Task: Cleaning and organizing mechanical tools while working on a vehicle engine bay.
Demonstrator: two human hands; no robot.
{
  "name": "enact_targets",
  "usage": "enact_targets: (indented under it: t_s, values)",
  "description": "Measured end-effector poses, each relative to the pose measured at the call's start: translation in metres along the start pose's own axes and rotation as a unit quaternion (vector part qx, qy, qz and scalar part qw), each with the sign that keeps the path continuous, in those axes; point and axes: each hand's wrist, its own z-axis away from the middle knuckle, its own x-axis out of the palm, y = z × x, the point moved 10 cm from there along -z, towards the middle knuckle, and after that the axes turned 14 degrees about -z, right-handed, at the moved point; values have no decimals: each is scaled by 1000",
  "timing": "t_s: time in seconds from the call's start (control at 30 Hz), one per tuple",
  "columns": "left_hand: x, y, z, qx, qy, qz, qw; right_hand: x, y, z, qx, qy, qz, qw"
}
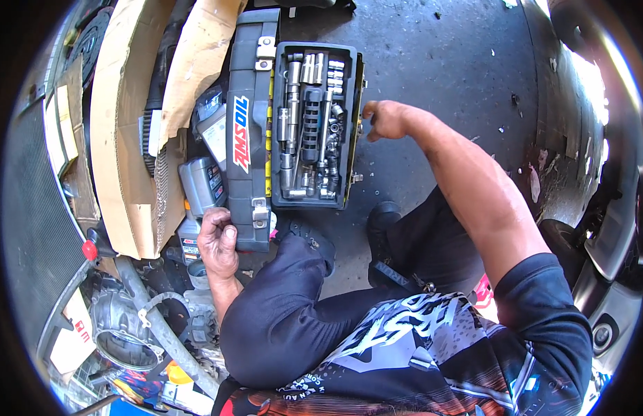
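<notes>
Grey floor (432, 55); right hand (389, 121) extended, fingers parted; left hand (219, 243) at toolbox (249, 187), fingers curled

dark grey floor (432, 55): open black toolbox (311, 203), person's shoes (384, 213), scattered debris (515, 100).

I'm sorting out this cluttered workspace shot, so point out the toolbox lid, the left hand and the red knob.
Toolbox lid (250, 132): head view, middle of its lettered face.
Left hand (219, 246): head view, middle of the hand.
Red knob (90, 250): head view, its round face.
</notes>
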Motion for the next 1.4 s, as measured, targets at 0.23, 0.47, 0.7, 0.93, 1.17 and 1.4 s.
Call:
enact_targets:
  t_s: [0.23,0.47,0.7,0.93,1.17,1.4]
  values:
    - [22,11,0,-16,-30,14,999,14,7,-1,-63,111,-194,973]
    - [33,7,2,-42,-68,-12,997,11,9,-13,-48,80,-158,983]
    - [62,12,4,-62,-187,-45,979,2,39,-18,10,97,-228,969]
    - [52,3,-5,-124,-162,-26,979,11,18,-4,-108,40,-68,991]
    - [87,91,-76,108,-171,-339,919,25,42,0,1,2,-379,925]
    - [186,153,-99,263,-278,-479,790,29,62,8,38,110,-685,719]
